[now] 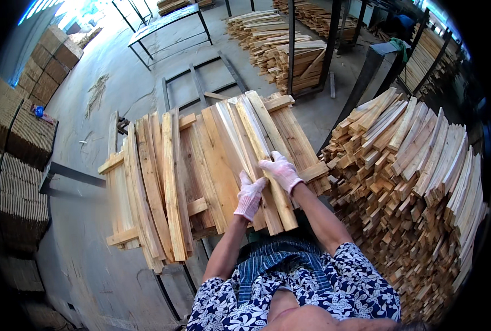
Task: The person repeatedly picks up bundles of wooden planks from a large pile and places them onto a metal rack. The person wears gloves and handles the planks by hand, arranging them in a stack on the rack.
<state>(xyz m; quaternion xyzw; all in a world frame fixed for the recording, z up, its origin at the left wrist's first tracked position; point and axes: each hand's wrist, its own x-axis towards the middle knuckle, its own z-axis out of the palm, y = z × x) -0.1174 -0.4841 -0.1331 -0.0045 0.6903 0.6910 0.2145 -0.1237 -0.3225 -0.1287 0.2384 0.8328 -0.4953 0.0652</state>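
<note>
Both my hands wear whitish-pink knit gloves and reach over a layer of wooden boards (215, 138) laid side by side across wooden crosspieces (197, 207). My right hand (281, 172) closes around a long pale wooden strip (281, 212) lying on top, its thumb toward my left hand. Just left of it, my left hand (250, 196) grips the edge of the neighbouring wooden strips (240, 132); its fingertips are partly hidden. More loose strips (172, 182) lie at a slight slant on the left part of the layer.
A tall pile of wooden strips (416, 160) stands close on my right. Bundled board stacks (25, 187) line the left side. Beyond lie a metal frame (194, 83) on the floor, a metal-legged table (165, 25), more lumber piles (267, 41) and dark upright posts (291, 49).
</note>
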